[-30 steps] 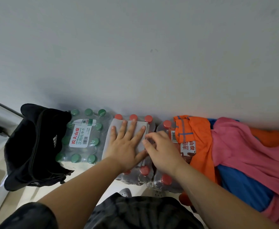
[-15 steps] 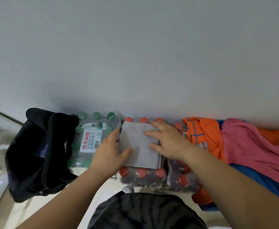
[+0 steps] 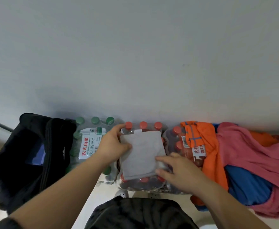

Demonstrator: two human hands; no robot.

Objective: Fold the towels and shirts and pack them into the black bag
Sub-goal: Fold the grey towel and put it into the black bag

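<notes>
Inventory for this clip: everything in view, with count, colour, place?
black bag: one, black, open, far left
green-capped bottle pack: one, clear, beside the bag
red-capped bottle packs: two, clear, centre and right
grey towel: one, grey, folded, atop the centre pack
orange garment: one, orange, draped over the right pack
pink garment: one, pink, far right
blue garment: one, blue, under the pink one
left hand: one, grips the towel's left edge
right hand: one, holds the towel's near right corner
</notes>
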